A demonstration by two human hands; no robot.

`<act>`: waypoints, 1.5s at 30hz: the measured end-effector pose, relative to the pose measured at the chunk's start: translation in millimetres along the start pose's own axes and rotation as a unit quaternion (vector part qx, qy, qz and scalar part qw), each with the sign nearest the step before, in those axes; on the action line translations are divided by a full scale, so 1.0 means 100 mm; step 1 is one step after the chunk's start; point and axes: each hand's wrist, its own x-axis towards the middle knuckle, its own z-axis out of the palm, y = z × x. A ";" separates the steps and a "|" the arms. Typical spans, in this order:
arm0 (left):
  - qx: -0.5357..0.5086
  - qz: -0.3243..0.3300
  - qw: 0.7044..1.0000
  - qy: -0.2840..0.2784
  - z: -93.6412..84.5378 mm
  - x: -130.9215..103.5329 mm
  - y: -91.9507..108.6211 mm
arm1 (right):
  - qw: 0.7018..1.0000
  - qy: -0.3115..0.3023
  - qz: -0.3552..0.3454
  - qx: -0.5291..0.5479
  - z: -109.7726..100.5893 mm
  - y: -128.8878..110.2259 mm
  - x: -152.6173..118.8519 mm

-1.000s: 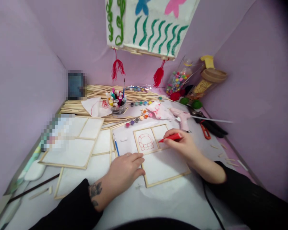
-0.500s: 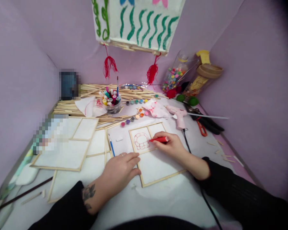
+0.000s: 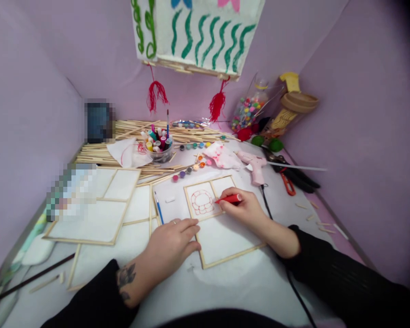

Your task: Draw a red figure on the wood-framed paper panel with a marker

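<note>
A red marker (image 3: 231, 199) is pinched in my right hand (image 3: 243, 207), its tip over the upper left section of a stick-framed white panel (image 3: 228, 239). A red outline drawing (image 3: 202, 202) of rounded, segmented shapes lies just left of the tip. Whether the tip touches the paper I cannot tell. My left hand (image 3: 176, 239) rests flat on the panel's left edge, fingers stretched out and holding nothing. Close to its fingers lie a blue paintbrush (image 3: 159, 208) and a small white block (image 3: 170, 199).
Further framed panels (image 3: 89, 221) overlap on the left. Behind stand a tub of markers (image 3: 158, 148), small paint pots (image 3: 182, 174) and piled wooden sticks (image 3: 130, 130). A pink glue gun (image 3: 256, 166) and black-handled pliers (image 3: 297, 175) lie right. A painted lantern (image 3: 198, 41) with red tassels hangs above.
My right hand has shifted the marker slightly to the right, its tip moving off the drawing's right edge. The left hand stays in place.
</note>
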 end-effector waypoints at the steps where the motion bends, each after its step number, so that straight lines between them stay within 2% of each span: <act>1: 0.000 0.000 1.000 0.000 0.00 0.00 0.00 | 1.000 -0.001 -0.002 -0.004 0.00 0.00 0.00; 39: 0.006 0.002 1.000 0.000 0.00 0.00 0.01 | 1.000 -0.005 0.002 -0.005 0.02 -0.01 0.01; 45: 0.004 0.000 1.000 -0.004 -0.01 0.00 0.00 | 1.000 -0.022 0.000 -0.005 0.01 -0.02 0.01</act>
